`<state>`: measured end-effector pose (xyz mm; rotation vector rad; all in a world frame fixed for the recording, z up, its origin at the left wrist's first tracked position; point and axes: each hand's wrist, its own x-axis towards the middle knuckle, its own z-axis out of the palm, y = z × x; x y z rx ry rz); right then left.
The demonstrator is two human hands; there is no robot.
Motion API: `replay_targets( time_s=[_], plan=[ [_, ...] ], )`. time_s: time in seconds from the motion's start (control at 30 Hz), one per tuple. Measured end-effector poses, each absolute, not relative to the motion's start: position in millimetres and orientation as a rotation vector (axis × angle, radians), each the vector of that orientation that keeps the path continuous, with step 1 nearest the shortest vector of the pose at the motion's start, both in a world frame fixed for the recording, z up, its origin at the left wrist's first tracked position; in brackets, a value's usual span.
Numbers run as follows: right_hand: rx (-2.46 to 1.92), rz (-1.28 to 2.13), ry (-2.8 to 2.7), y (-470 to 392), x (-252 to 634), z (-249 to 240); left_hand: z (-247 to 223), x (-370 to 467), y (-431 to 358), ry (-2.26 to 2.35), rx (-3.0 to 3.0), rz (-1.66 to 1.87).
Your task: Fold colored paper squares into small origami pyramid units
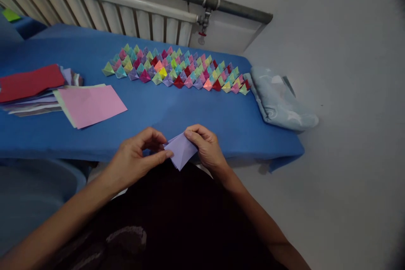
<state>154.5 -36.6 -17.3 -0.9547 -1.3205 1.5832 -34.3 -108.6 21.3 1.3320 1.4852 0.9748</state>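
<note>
my left hand (137,158) and right hand (207,147) both pinch the folded lavender paper piece (181,150), fingers closed on its opposite sides.

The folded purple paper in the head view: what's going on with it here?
A person holds a partly folded purple paper between both hands, in front of the near edge of a blue-covered table. The left hand pinches one side and the right hand the other. Rows of small folded paper pieces stand toward the back of the table, with pink paper to their left.
</note>
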Motion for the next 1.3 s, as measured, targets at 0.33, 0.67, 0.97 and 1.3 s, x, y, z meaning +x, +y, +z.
replay_targets(
  time_s=[0.33,0.67,0.97,1.3],
  plan=[
    [-0.960,1.567,-1.351,-41.0,153.3,-10.5,21.8,-31.5,-106.3,1.498,1.456,1.066],
    [-0.965,1.483,-1.369,-43.1,151.8,-6.4,22.8,-29.7,-106.4,1.586,1.325,1.039],
    [-0.962,1.505,-1.365,-43.6,150.4,-6.7,20.2,-29.3,-103.6,1.542,1.199,1.135],
    [-0.967,1.608,-1.472,-42.8,146.9,3.7,24.3,-35.6,-87.8,1.356,1.315,0.699]
  ],
)
